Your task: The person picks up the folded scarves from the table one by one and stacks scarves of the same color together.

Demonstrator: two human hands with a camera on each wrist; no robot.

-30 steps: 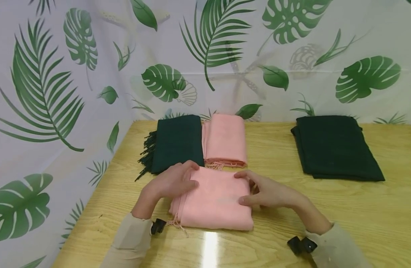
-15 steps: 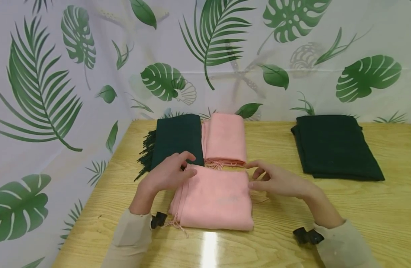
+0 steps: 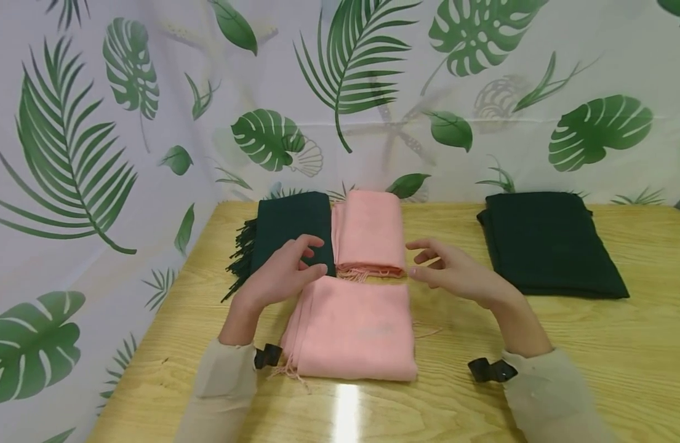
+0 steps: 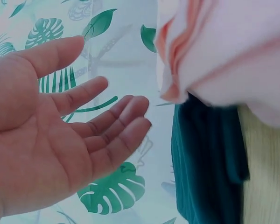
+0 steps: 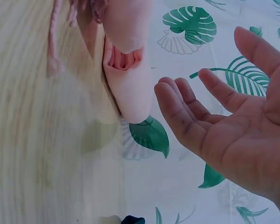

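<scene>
In the head view a folded pink scarf (image 3: 356, 332) lies at the front of the table, fringe showing at its lower left corner and right side. My left hand (image 3: 284, 271) hovers above its upper left corner, overlapping a folded dark green scarf (image 3: 292, 227) behind. Off the upper right corner is my right hand (image 3: 456, 271), near a second folded pink scarf (image 3: 373, 231). Both wrist views show bare palms with loosely bent fingers and nothing held: the left hand (image 4: 60, 121) beside pink and dark green folds, the right hand (image 5: 228, 116) beside a rolled pink edge.
Another folded dark green cloth (image 3: 550, 246) lies at the back right of the wooden table (image 3: 567, 344). A leaf-printed white sheet (image 3: 395, 86) stands along the back and left sides. Dark fringe (image 3: 242, 252) hangs from the left green scarf.
Both hands have let go of the front pink scarf and lifted away from it, toward the back of the table. The scarf stays folded in place; the fringe at its right side now shows.
</scene>
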